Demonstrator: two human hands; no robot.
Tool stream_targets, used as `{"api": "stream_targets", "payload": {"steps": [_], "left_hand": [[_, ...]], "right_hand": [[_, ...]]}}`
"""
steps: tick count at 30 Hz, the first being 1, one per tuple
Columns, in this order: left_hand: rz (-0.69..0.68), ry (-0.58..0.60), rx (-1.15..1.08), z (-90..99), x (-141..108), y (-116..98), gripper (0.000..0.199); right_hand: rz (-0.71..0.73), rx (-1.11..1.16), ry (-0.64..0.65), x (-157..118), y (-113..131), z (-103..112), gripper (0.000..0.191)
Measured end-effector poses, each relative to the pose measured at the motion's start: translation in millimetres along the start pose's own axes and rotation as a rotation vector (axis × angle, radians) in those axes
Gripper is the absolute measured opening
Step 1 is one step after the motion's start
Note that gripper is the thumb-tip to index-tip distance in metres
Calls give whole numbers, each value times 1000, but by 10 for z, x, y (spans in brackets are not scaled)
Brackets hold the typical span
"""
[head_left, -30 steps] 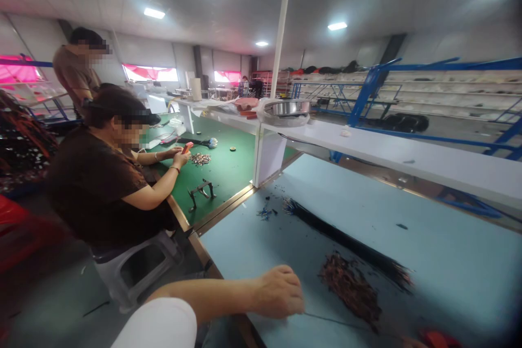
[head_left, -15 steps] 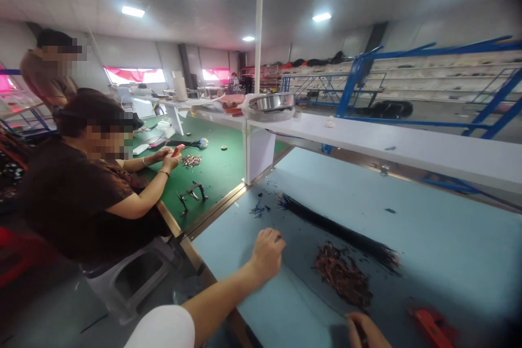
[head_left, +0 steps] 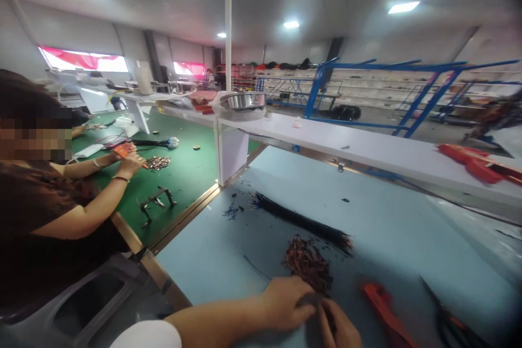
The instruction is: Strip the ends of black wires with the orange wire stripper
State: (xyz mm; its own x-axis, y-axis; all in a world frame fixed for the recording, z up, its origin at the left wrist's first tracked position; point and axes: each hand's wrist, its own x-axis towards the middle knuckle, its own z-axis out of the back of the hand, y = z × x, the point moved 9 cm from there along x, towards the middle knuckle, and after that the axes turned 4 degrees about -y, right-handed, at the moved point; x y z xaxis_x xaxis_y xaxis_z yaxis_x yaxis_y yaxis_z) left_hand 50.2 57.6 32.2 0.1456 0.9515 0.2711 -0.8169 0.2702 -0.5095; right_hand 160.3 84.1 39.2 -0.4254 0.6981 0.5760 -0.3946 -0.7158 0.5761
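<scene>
Low in the view, my left hand [head_left: 287, 304] and my right hand [head_left: 340, 327] meet with their fingertips pinched close together. A thin dark wire [head_left: 256, 267] sticks out past the left hand and slants up to the left over the blue tabletop. Its part between the fingers is hidden, and a dark patch at the fingertips is too blurred to name. Just beyond the hands lies a pile of small copper-coloured pieces [head_left: 308, 261]. Behind that pile rests a long bundle of black wires [head_left: 302, 218] with bare ends at the right.
Right of my hands are a red-handled tool [head_left: 383, 310] and black scissors [head_left: 448, 312]. A white shelf [head_left: 326, 133] crosses the back, bearing a red tool [head_left: 468, 163] and a metal roll [head_left: 242, 100]. At left, a co-worker [head_left: 41, 196] handles an orange tool [head_left: 123, 149] at a green table.
My left hand has come down and right to meet my right hand; the wire that stretched between them now trails out at the left. The view has swung right, bringing the scissors in.
</scene>
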Motion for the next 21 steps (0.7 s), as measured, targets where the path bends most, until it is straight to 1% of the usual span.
{"api": "stream_targets", "payload": {"steps": [4,8,11,15,21], "left_hand": [[-16,21,-59,-12,-10,112,25],[-20,65,-58,-28,25,122,16],[-3,53,-78,17,32,115,11],[-5,38,-97,67,22,73,9],[-23,-9,-151,90,-3,28,13]], "right_hand": [[-70,10,7,18,79,-19,34],[-127,24,15,51,155,-54,30],[-131,19,31,37,153,-77,24],[-146,31,91,-13,122,-119,18],[-158,24,138,-11,149,-124,16]]}}
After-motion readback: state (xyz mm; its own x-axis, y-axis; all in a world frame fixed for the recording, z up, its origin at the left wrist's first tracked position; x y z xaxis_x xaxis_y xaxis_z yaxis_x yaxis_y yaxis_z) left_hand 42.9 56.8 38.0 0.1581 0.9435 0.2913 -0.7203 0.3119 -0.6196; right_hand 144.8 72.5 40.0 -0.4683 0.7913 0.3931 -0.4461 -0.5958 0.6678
